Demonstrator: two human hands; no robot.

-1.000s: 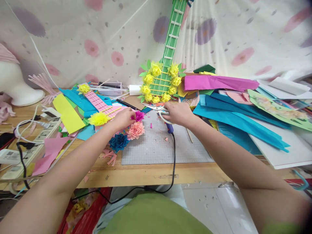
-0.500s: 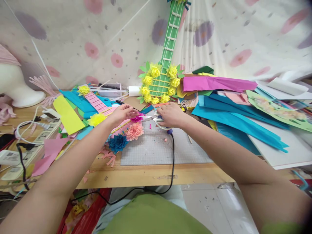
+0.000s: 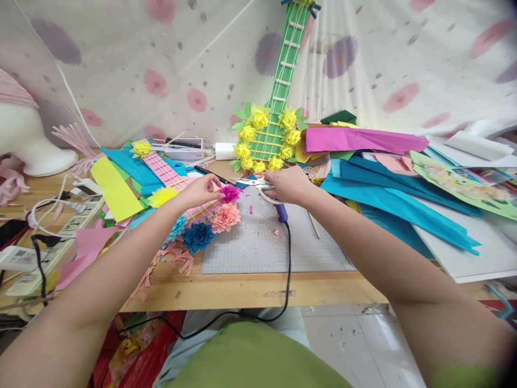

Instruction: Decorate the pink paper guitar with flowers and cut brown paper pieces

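My left hand point(image 3: 201, 190) pinches a small magenta paper flower point(image 3: 230, 193) at the edge of the pink paper guitar point(image 3: 169, 175). A peach flower point(image 3: 225, 216) and a blue flower point(image 3: 197, 236) sit just below it on the guitar's body. My right hand point(image 3: 291, 184) grips white-handled scissors point(image 3: 252, 183), whose blades point left toward the magenta flower. Under that hand lies a glue gun point(image 3: 281, 212) with a black cord, resting on the grey cutting mat point(image 3: 258, 245).
A green paper guitar point(image 3: 278, 91) with yellow flowers leans on the curtain behind. Teal, pink and yellow paper sheets point(image 3: 388, 188) pile up at the right. A power strip point(image 3: 48, 237) and cables lie at the left. Paper scraps litter the wooden table edge point(image 3: 242, 291).
My left hand lifted off the magenta flower, then pinched it again slightly higher. My right hand drew the scissors in toward the flower and back up.
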